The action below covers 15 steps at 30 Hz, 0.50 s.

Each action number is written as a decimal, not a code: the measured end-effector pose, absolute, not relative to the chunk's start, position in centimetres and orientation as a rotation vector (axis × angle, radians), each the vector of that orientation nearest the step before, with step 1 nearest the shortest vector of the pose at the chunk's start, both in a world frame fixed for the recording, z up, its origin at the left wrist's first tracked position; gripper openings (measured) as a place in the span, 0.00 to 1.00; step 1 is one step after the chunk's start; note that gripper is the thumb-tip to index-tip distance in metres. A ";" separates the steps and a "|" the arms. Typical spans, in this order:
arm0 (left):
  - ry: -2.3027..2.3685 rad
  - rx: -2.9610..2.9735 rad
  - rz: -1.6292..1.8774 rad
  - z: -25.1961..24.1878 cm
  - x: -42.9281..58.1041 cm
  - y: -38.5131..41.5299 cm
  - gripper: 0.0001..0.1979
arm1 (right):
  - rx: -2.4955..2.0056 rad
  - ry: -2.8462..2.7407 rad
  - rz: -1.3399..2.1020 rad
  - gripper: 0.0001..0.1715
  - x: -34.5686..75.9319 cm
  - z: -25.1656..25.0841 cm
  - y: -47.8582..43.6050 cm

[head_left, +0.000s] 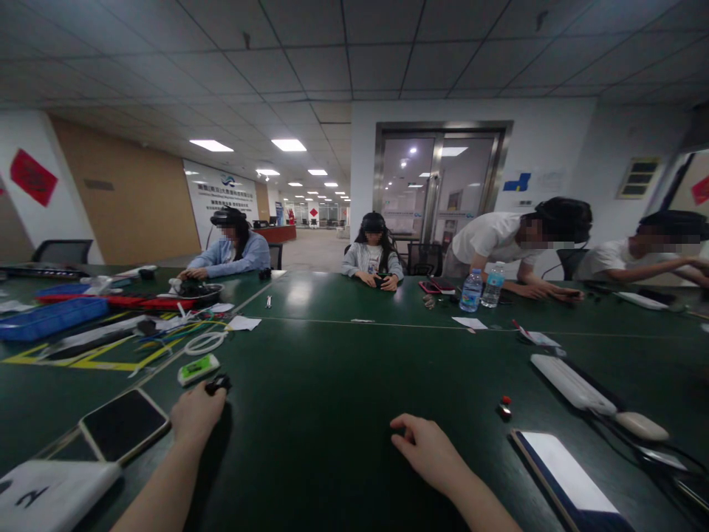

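Note:
My left hand (196, 410) is closed round a small black object (218, 384) whose kind I cannot make out. Beyond that hand lies a white and green box-shaped item (198, 369), and to its left a phone (125, 423) with a dark screen lies flat on the green table (315, 414). My right hand (429, 449) is low over the table at the centre right, with thumb and forefinger slightly apart and nothing visible in it. To the right of it are a small red and silver object (504, 408) and a second phone (568, 473) with a bright screen.
Blue trays (52, 319), tangled cables and a coiled white tube (204, 343) crowd the left. Two water bottles (471, 290) stand at the far side. On the right lies a long white power strip (573, 383) with cords. Several people sit or lean across the table.

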<state>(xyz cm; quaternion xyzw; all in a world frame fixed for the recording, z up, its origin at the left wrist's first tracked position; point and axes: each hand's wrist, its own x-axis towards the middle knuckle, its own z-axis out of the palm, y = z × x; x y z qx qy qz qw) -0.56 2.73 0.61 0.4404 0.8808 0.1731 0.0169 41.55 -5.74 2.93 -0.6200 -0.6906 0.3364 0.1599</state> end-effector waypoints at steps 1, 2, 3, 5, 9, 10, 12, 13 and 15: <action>2.739 1.373 0.538 0.6 -0.5 2.7 0.25 | -1.776 -1.970 0.958 0.18 41.5 3.0 -5.8; 2.743 1.376 0.536 0.6 -0.5 2.7 0.26 | -1.778 -1.965 0.962 0.18 41.5 3.0 -5.8; 2.746 1.377 0.535 0.6 -0.5 2.7 0.26 | -1.774 -1.963 0.969 0.18 41.5 3.0 -5.8; 2.749 1.373 0.530 0.6 -0.5 2.8 0.27 | -1.767 -1.964 0.979 0.18 41.5 3.0 -5.8; 2.754 1.361 0.527 0.7 -0.6 2.8 0.27 | -1.780 -1.961 0.964 0.18 41.5 2.9 -5.7; 2.756 1.361 0.528 0.7 -0.6 2.9 0.27 | -1.787 -1.960 0.961 0.18 41.4 2.9 -5.7; 2.760 1.362 0.531 0.6 -0.6 2.9 0.27 | -1.793 -1.962 0.958 0.18 41.4 3.1 -5.8; 2.760 1.365 0.531 0.6 -0.7 2.9 0.27 | -1.797 -1.961 0.960 0.18 41.3 3.3 -5.9; 2.762 1.372 0.532 0.5 -0.7 3.0 0.27 | -1.805 -1.954 0.974 0.18 41.2 3.6 -6.0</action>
